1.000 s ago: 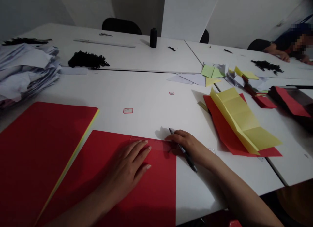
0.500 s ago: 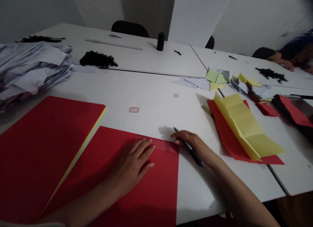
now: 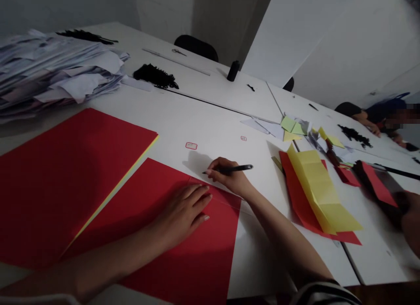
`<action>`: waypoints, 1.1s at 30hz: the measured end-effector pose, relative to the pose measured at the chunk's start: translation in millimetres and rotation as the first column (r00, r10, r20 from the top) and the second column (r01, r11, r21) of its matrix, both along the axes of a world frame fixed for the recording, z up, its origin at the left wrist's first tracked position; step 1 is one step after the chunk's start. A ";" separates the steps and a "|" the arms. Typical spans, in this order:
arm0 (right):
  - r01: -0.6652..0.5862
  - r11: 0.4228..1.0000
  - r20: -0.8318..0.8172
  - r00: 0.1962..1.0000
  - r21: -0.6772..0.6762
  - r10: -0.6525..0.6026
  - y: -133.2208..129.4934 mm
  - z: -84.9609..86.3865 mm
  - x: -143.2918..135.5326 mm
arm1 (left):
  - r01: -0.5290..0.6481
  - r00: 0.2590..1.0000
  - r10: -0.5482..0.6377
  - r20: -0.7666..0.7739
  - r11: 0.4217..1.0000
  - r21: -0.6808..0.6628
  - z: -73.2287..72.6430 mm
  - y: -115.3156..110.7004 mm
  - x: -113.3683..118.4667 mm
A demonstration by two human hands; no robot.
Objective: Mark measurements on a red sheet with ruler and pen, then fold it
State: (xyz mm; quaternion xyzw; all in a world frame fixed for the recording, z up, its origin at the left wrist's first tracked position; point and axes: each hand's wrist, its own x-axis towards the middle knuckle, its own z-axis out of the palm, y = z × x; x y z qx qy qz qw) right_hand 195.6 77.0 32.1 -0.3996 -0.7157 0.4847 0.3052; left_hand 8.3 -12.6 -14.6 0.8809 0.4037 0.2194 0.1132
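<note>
My left hand (image 3: 183,213) lies flat with its fingers stretched out on a red sheet of paper (image 3: 206,257). Its fingertips rest at the near edge of a clear ruler (image 3: 226,196), which lies along the sheet's far edge and pokes out past the right corner. A black pen (image 3: 241,168) is pinched in my right hand (image 3: 229,176), its tip pointing left just above the far edge of the sheet. To the left lies a stack of red paper (image 3: 82,173) with a yellow edge showing.
Loose white papers (image 3: 65,73) are heaped at the far left, near black cord (image 3: 154,75). Folded yellow paper (image 3: 315,182) lies on red paper to the right. A black bottle (image 3: 233,71) stands farther back. Another person's hand (image 3: 411,217) shows at the right edge.
My right hand has moved left along the sheet's far edge, and the pen has turned so its tip points left. My left hand stays on the sheet. The view has tilted.
</note>
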 end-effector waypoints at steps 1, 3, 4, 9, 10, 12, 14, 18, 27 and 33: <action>-0.009 1.000 -0.014 1.000 -0.007 0.008 4.8 -4.2 -8.4 | -0.003 1.000 0.003 0.000 1.000 -0.002 -0.5 0.0 0.2; -0.012 0.999 -0.032 0.999 -0.032 0.010 11.3 -12.1 -22.9 | -0.011 1.000 0.011 -0.009 1.000 -0.013 -1.0 0.0 0.8; -0.002 0.999 -0.038 0.999 -0.046 0.000 13.0 -15.7 -28.5 | -0.013 1.000 0.013 -0.013 1.000 -0.022 -1.0 -0.1 1.2; 0.057 0.996 -0.072 0.995 -0.073 -0.062 13.6 -27.4 -39.0 | -0.018 1.000 0.018 0.001 0.998 -0.065 0.5 -1.1 2.8; 0.066 0.995 -0.081 0.994 -0.071 -0.072 13.3 -28.3 -38.7 | -0.018 1.000 0.018 -0.001 0.997 -0.069 1.0 -1.3 3.0; 0.079 0.995 -0.078 0.993 -0.061 -0.084 12.8 -28.9 -37.5 | -0.015 1.000 0.014 -0.011 0.997 -0.076 2.0 -1.7 3.2; 0.080 0.996 -0.050 0.995 -0.042 -0.082 12.4 -28.5 -36.6 | -0.014 1.000 0.013 -0.016 0.997 -0.077 2.7 -2.1 3.3; 0.068 0.998 -0.005 0.998 -0.005 -0.068 11.8 -27.2 -36.0 | -0.016 1.000 0.016 -0.006 0.998 -0.059 3.0 -2.1 3.4; 0.047 0.998 0.025 0.999 0.042 -0.048 12.9 -27.6 -36.1 | -0.005 1.000 0.006 0.015 0.999 -0.040 2.5 -0.8 4.1; 0.048 0.998 0.040 0.998 0.044 -0.050 12.5 -27.6 -35.8 | -0.009 1.000 0.010 0.020 0.998 -0.069 4.3 -0.5 4.8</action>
